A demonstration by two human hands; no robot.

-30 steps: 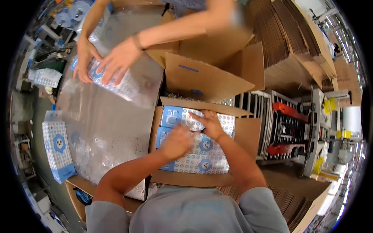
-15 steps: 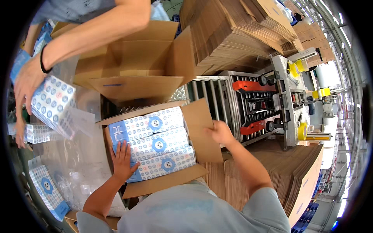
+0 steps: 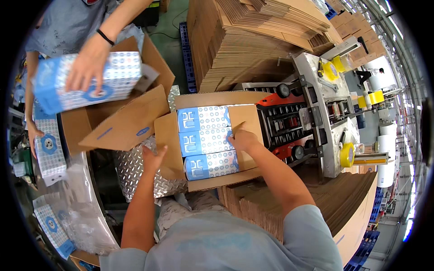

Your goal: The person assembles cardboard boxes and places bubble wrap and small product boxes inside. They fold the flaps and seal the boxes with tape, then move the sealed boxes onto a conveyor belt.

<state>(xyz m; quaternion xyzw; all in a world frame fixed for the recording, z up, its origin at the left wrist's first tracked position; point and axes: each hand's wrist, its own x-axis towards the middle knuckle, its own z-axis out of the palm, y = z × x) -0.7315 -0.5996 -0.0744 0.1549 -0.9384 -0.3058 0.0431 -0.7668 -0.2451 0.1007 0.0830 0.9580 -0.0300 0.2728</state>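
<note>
In front of me stands an open brown carton with three white-and-blue patterned boxes lying side by side in it. The carton's right flap is folded inward over their right ends. My right hand is on that flap's inner edge, its fingers bent and closed about it. Beside the carton's left flap, my left hand is open, thumb and fingers apart. The thumb is close to the flap; whether it touches I cannot tell.
A co-worker's hand holds a similar patterned box over a second open carton at the left. More such boxes lie on the table's left side. Rollers and a red-sided machine stand right; flat cardboard stacks rise behind.
The filled carton has turned and shifted right toward the rollers. Its right flap has folded inward under my right hand. My left hand has left the boxes. The co-worker's carton has moved left.
</note>
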